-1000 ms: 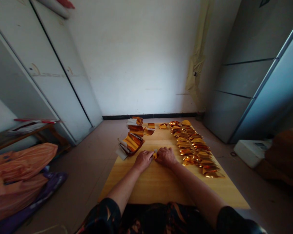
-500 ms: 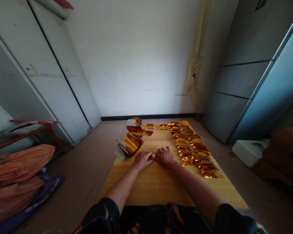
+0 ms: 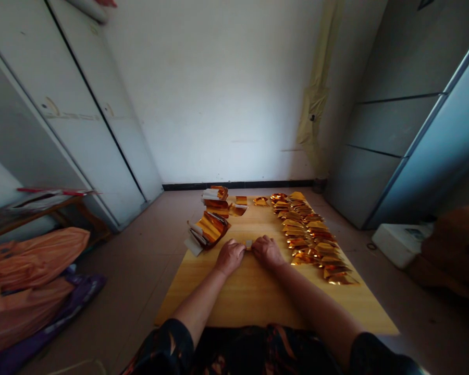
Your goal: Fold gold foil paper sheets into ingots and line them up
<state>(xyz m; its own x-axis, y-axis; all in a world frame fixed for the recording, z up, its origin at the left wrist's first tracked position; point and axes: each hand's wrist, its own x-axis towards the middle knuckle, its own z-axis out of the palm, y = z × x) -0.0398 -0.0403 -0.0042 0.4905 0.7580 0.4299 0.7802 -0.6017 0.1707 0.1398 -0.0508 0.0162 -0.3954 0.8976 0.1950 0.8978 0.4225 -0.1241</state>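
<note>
Between my hands, on the wooden table [image 3: 254, 297], is a small piece of gold foil paper [image 3: 249, 244] with its grey side partly showing. My left hand [image 3: 231, 256] grips its left end with curled fingers. Its right end is under the closed fingers of my right hand [image 3: 269, 251]. Both hands rest low on the tabletop, and my fingers cover much of the paper. Beyond my left hand lies a stack of gold foil sheets [image 3: 209, 228]. To the right of my right hand, folded gold foil pieces [image 3: 297, 229] stand in rows.
At the table's far side lie more foil sheets [image 3: 218, 207], a loose sheet [image 3: 238, 209] and a single folded piece [image 3: 260, 201]. Orange bags [image 3: 31, 276] are on the left, near cabinets [image 3: 113, 114]. A grey refrigerator [image 3: 379, 140] and a white box [image 3: 398, 242] are on the right.
My right hand's fingers have lowered and curled in. The paper between my hands now shows a flat grey face. The view has tilted slightly.
</note>
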